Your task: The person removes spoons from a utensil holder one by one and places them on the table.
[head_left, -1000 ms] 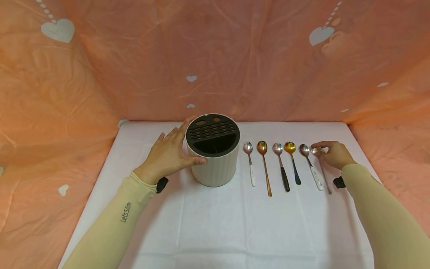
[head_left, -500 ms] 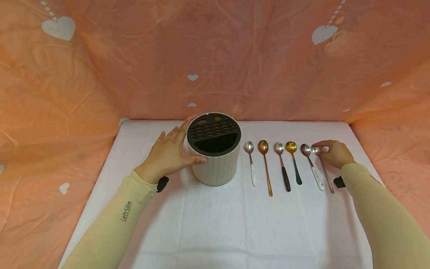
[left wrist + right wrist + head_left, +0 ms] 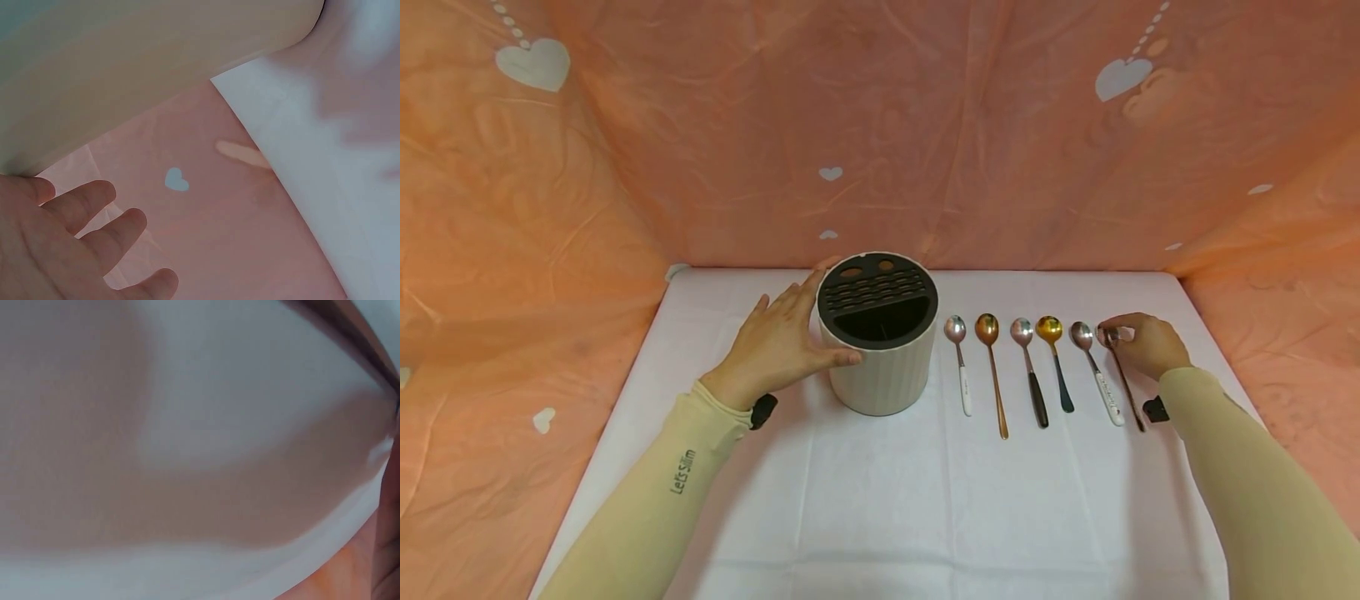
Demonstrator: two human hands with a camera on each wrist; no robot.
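Observation:
A cream ribbed utensil holder (image 3: 880,383) with a black slotted lid (image 3: 883,321) stands upright on the white cloth. Along its left side lies my left hand (image 3: 775,342), thumb on the front and fingers spread. In the left wrist view those fingers (image 3: 115,234) are fairly straight, with only the uppermost close against the holder's wall (image 3: 156,56). At the far right my right hand (image 3: 1153,343) pinches the bowl end of the last spoon, whose thin dark handle (image 3: 1129,392) points toward me. The fingertips partly hide that bowl. In the right wrist view the handle (image 3: 350,337) crosses the upper corner.
Between holder and right hand several spoons lie in a row: one white-handled (image 3: 965,387), one copper (image 3: 997,392), one black-handled (image 3: 1037,400), one with a gold bowl (image 3: 1048,327), and another white-handled (image 3: 1107,398). An orange cloth backdrop (image 3: 887,125) rises behind and at both sides.
The spoon in my right hand has tilted or turned slightly, and its handle looks darker now. My left hand and the holder stay practically in place.

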